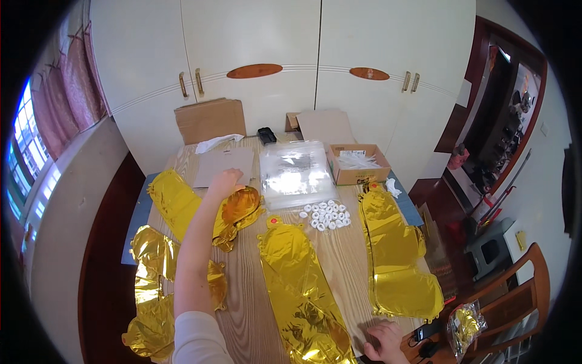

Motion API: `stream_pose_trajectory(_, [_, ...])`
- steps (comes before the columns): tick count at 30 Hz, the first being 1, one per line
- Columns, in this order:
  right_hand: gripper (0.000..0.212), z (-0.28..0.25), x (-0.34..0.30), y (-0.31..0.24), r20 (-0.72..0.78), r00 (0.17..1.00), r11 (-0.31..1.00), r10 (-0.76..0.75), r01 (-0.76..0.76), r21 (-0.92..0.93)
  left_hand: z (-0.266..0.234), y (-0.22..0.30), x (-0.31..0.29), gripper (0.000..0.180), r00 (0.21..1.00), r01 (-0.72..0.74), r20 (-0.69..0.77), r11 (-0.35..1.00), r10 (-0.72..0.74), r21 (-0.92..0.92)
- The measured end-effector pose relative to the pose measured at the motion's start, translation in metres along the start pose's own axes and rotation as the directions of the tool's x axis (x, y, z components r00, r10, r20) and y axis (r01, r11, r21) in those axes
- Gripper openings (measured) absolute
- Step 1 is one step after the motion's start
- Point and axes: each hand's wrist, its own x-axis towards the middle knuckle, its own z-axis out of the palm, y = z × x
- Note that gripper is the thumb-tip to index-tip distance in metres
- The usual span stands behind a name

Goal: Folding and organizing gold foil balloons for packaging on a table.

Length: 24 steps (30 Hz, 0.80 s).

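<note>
My left hand (227,181) reaches to the far left of the table, its fingers bent closed at the upper edge of a gold foil balloon (176,200). That balloon runs behind my forearm, and its right end is bent up and shiny. The fingertips are partly hidden. Down at the near right edge, my right hand (386,341) rests with fingers apart, holding nothing. Between the hands lies a long, flat gold foil balloon (297,279) with a red dot on its top tab. Another gold balloon (394,261) lies flat at the right, and a further one (151,291) at the near left.
Mid-table are several white ribbon rolls (327,215), below a stack of clear plastic bags (295,173). An open cardboard box (361,167) with clear pieces stands beside it. A grey card sheet (221,167) lies far left. A wooden chair (521,297) with a bagged gold item (465,327) stands right.
</note>
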Motion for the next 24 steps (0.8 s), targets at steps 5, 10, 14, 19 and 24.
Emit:
stream_pose_trajectory(5, [0.028, -0.001, 0.001, 0.000, -0.019, 1.000, 1.000, -0.008, 0.007, -0.014, 0.010, -0.013, 0.023, 0.047, 0.946, 0.218, 0.279, 0.963, -0.167, -0.161])
stream_pose_trajectory(10, [0.028, -0.003, 0.004, -0.001, -0.015, 1.000, 0.999, -0.010, 0.010, -0.032, 0.008, -0.010, 0.029, 0.043, 0.939, 0.198, 0.312, 0.970, -0.146, -0.142])
stream_pose_trajectory(14, [0.028, -0.001, 0.001, 0.000, -0.007, 1.000, 1.000, -0.012, 0.012, -0.012, 0.014, -0.020, 0.025, 0.036, 0.963, 0.178, 0.231, 0.972, -0.139, -0.156])
stream_pose_trajectory(19, [0.028, -0.003, 0.001, -0.003, -0.012, 1.000, 0.999, -0.009, 0.009, -0.036, 0.009, 0.015, 0.023, 0.024, 0.962, 0.256, 0.103, 0.967, -0.255, 0.002])
stream_pose_trajectory(24, [0.029, -0.002, -0.002, -0.002, -0.034, 0.999, 1.000, -0.016, 0.016, -0.002, -0.031, 0.037, 0.004, 0.017, 0.930, 0.278, -0.250, 0.961, -0.268, 0.004])
